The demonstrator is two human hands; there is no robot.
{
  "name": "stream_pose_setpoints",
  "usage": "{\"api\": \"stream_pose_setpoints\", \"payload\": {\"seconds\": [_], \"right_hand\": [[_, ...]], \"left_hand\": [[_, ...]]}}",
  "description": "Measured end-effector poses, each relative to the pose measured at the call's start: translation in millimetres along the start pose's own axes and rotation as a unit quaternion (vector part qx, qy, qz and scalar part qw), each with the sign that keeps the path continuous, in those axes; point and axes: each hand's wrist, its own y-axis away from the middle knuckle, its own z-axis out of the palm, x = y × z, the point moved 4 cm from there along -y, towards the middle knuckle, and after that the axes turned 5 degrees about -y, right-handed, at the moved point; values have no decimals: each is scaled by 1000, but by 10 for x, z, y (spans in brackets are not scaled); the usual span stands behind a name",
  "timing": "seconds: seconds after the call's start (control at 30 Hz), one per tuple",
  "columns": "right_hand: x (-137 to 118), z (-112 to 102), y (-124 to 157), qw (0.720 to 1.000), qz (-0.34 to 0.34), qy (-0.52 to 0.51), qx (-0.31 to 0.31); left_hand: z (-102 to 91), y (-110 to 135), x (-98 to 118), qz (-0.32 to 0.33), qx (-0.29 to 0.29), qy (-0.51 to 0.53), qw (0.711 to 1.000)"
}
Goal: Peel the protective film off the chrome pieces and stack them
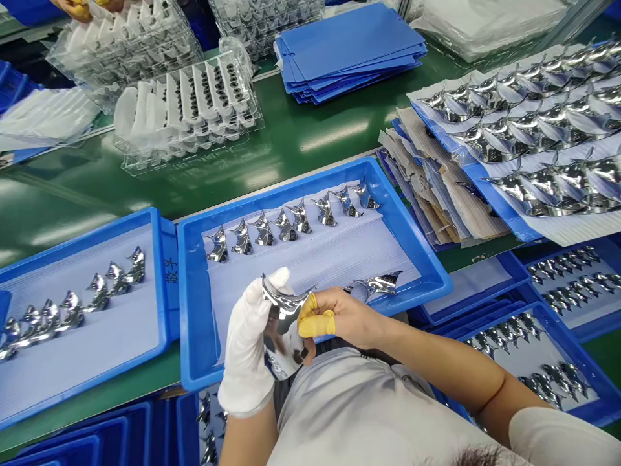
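Observation:
A mirror-bright chrome part (285, 333), curved with pointed corners, is held up between both hands over the near edge of a blue tray (194, 336). My left hand (247, 343), in a white glove, grips its left side. On its right edge closes my right hand (334, 317), bare but for yellow finger cots. Inside this tray, a row of similar chrome pieces (262, 230) lies along the far side on white lining. Another chrome piece (381, 284) rests close to my right hand, with one more partly hidden beside it.
At left, another blue tray (160, 285) holds a row of chrome parts. Clear plastic trays (189, 110) and stacked blue sheets (349, 45) sit on the green bench (272, 149). To the right, many chrome parts (533, 129) lie in rows; more trays (553, 317) stand below.

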Motion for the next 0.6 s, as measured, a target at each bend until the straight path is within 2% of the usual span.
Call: {"api": "stream_pose_setpoints", "payload": {"seconds": [0.17,0.27,0.4,0.47,0.6], "right_hand": [[41,-157,-86,998,2,59,-31],[51,-243,-131,993,-7,99,-58],[-2,-272,-126,987,-18,135,-81],[-82,-232,-78,981,-53,168,-87],[-252,-67,75,935,-143,309,-102]], "left_hand": [[-23,77,165,113,20,-90,989],[50,129,261,160,-9,-138,977],[107,161,312,169,-42,-153,973],[71,158,302,164,-37,-156,973],[-70,134,233,127,12,-156,979]]}}
